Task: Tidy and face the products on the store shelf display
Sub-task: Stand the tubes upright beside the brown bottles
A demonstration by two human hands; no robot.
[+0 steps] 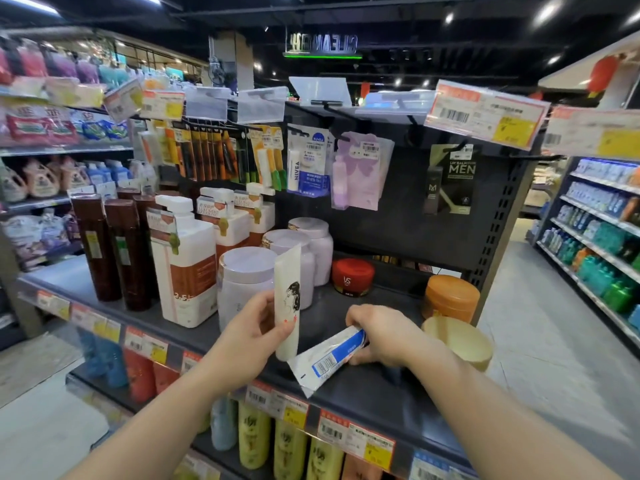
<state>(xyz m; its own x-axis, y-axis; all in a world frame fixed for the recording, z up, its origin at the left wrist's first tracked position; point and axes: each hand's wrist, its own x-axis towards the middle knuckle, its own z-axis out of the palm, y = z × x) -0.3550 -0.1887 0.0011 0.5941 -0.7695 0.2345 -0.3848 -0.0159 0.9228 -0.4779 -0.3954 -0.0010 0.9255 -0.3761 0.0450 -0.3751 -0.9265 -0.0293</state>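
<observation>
The cream tube [287, 306] stands upright at centre frame, gripped at its lower half by the left hand [254, 327]; the white-and-blue tube [329, 358] lies tilted just right of it, its far end clasped by the right hand [377, 336]. Both look light, soft and squeezable, best held low by the cap. The dark shelf [363, 393] has bare room between the jars, with a store aisle at right

On the shelf [381, 393], tall bottles [114, 251] stand at the left, pump bottles [187, 261] to their right, then lidded jars [246, 278]. Two tubs [450, 297] sit at the right end. Hanging packets [306, 164] are above and behind.
</observation>
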